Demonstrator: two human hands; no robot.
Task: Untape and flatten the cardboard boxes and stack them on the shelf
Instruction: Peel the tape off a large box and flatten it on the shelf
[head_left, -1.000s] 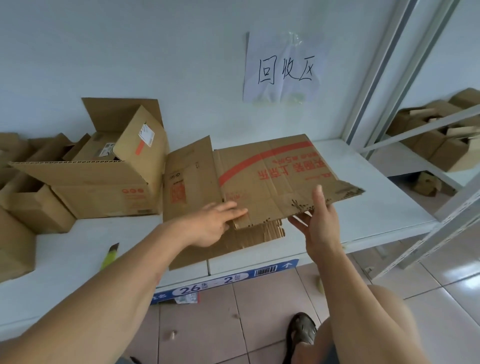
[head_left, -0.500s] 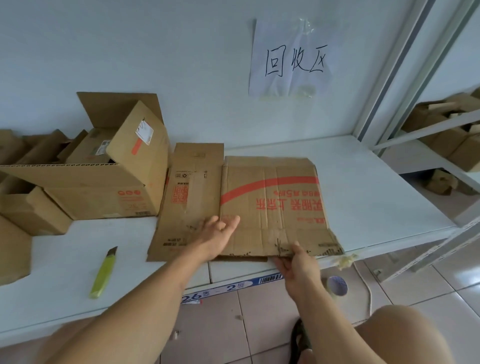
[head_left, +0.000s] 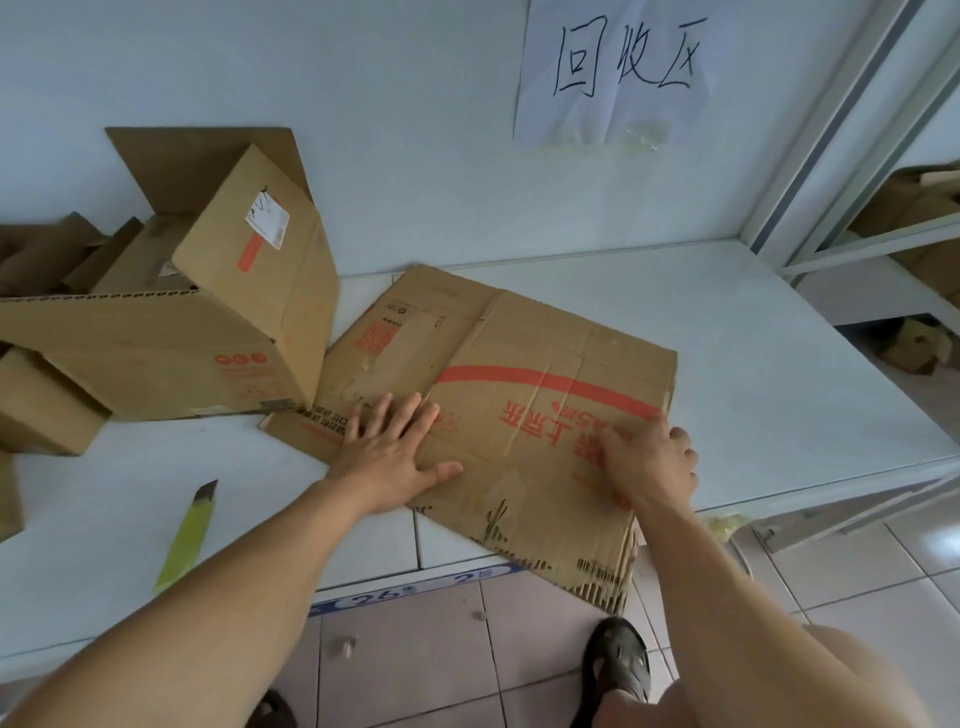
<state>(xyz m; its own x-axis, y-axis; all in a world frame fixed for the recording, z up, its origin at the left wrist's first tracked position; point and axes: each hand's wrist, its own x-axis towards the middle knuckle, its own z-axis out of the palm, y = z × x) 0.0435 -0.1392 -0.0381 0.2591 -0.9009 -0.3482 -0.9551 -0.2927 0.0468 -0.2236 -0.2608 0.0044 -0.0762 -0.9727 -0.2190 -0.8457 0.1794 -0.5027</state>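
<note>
Head view: one box flattened and pressed down on the shelf, more still to do.

Flattened box (head_left: 524, 415) lies at centre on the white shelf (head_left: 753, 364), its near corner overhanging the edge at 5 o'clock. Left hand (head_left: 397, 454) presses it, fingers spread flat; right hand (head_left: 652, 462) bears down at 3 o'clock, fingers bent, gripping nothing. At 9 o'clock an open box (head_left: 171, 332) and others remain unflattened; a green utility knife (head_left: 187, 535) waits at 8 o'clock.
</note>
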